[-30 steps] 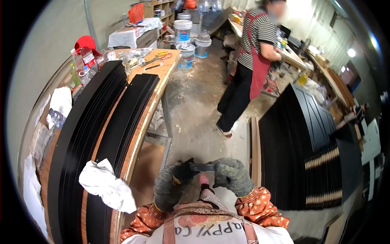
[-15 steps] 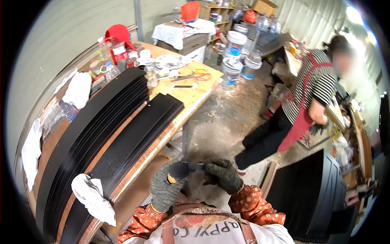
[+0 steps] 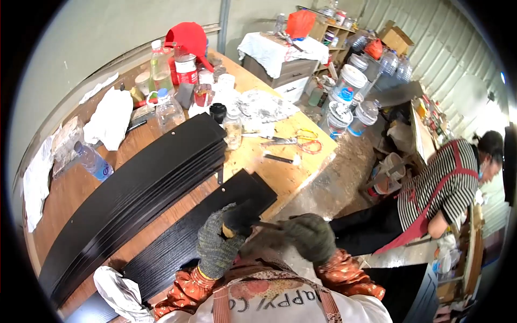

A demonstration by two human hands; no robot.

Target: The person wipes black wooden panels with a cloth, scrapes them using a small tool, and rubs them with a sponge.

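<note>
Both my hands wear grey-green knitted gloves. My left hand (image 3: 218, 242) is closed around a small black object (image 3: 239, 218); its kind is not clear, and a tan patch shows beside it. My right hand (image 3: 311, 237) is smeared by motion, its fingers bent towards the left hand. A thin brownish strip (image 3: 267, 225) spans the gap between the hands; what the right fingers grip is unclear. Beyond my left hand lie flat black boards (image 3: 199, 215) on the workbench (image 3: 81, 199). Behind them sits a stack of curved black boards (image 3: 137, 161).
A crumpled white cloth (image 3: 121, 293) hangs over the bench's near edge. Scissors (image 3: 293, 141), bottles and a red cap (image 3: 187, 40) sit at the far end. Buckets (image 3: 339, 116) stand on the floor. To the right, a person in a red apron (image 3: 439, 199) bends over.
My view has swung left, bringing more of the bench in. My hands, still close together, now appear over the board's near edge. The other person bends lower at the right.
</note>
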